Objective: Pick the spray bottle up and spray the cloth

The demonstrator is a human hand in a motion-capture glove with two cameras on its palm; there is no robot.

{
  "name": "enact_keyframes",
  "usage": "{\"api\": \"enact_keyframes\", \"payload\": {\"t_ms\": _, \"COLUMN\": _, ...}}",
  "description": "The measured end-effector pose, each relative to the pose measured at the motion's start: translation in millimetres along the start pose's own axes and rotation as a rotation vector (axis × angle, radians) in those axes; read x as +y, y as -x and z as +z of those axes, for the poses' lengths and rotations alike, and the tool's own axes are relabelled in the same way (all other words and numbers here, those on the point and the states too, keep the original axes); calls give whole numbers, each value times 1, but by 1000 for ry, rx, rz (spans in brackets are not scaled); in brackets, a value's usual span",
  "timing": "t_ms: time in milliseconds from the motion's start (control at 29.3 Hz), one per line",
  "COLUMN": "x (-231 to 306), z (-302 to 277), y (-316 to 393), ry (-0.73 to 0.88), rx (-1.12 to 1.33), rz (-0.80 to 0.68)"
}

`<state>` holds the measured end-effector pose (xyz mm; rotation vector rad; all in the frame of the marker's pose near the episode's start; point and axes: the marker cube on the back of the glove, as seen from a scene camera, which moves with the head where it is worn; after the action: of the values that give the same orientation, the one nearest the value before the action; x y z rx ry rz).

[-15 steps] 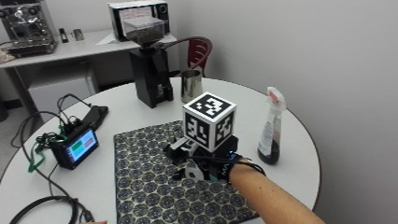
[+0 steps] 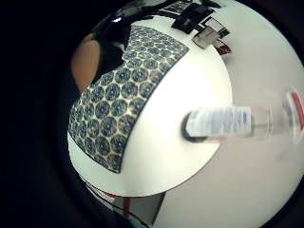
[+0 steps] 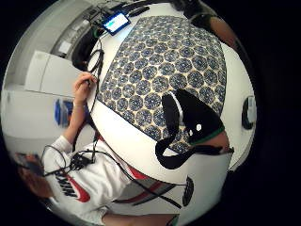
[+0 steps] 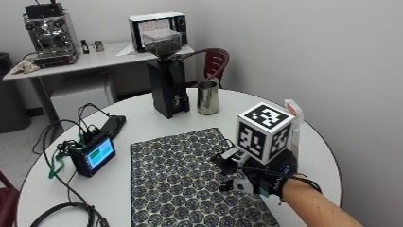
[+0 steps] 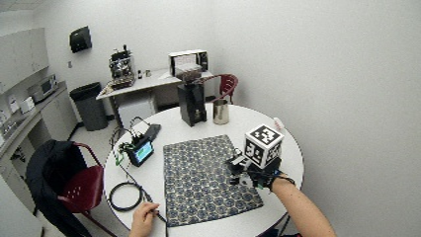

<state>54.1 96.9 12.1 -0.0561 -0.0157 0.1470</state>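
Observation:
A blue-and-cream patterned cloth [image 4: 182, 179] lies flat on the round white table [image 4: 157, 123]. The spray bottle [image 4: 293, 116] stands upright to the cloth's right, mostly hidden behind my hand's gear; its white and red top shows. My gloved right hand [image 4: 261, 182] hovers over the cloth's right edge, just short of the bottle, holding nothing. The little finger side palm view shows the bottle [image 2: 218, 126] standing free on bare table beside the cloth [image 2: 123, 99]. In the thumb side palm view, a gloved thumb [image 3: 193, 117] hangs relaxed over the cloth [image 3: 160, 70].
A black coffee grinder [image 4: 169, 85] and a steel pitcher [image 4: 207, 98] stand at the table's far side. A small screen device [image 4: 94, 156] and cables [image 4: 63, 217] lie left of the cloth. The bare left hand [image 5: 143, 213] rests at the near edge.
My right hand has moved to the right across the cloth, closer to the spray bottle. The outside camera has also shifted a little.

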Motion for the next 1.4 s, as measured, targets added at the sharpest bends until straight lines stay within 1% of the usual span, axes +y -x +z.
{"api": "enact_keyframes", "payload": {"t_ms": 273, "x": -51, "z": -1, "y": 53, "ry": -8, "rx": 20, "rz": -108}}
{"api": "enact_keyframes", "payload": {"t_ms": 443, "x": -71, "z": -13, "y": 107, "ry": -73, "rx": 38, "rz": -226}}
{"api": "enact_keyframes", "payload": {"t_ms": 546, "x": -73, "z": -20, "y": 125, "ry": -108, "rx": 40, "rz": -278}}
{"api": "enact_keyframes", "payload": {"t_ms": 648, "x": -59, "z": -22, "y": 120, "ry": -128, "rx": 28, "rz": -287}}
{"api": "enact_keyframes", "payload": {"t_ms": 853, "x": -12, "z": -11, "y": 72, "ry": -175, "rx": -82, "rz": -168}}
{"api": "enact_keyframes", "payload": {"t_ms": 1023, "x": 14, "z": 0, "y": 18, "ry": -279, "rx": -309, "rz": 33}}
{"api": "enact_keyframes", "payload": {"t_ms": 1126, "x": 13, "z": 2, "y": -6, "ry": -346, "rx": -498, "rz": 146}}
{"api": "enact_keyframes", "payload": {"t_ms": 1262, "x": -3, "z": 8, "y": -40, "ry": -415, "rx": -772, "rz": 252}}
{"api": "enact_keyframes", "payload": {"t_ms": 1398, "x": -26, "z": 15, "y": -68, "ry": -461, "rx": -905, "rz": 313}}
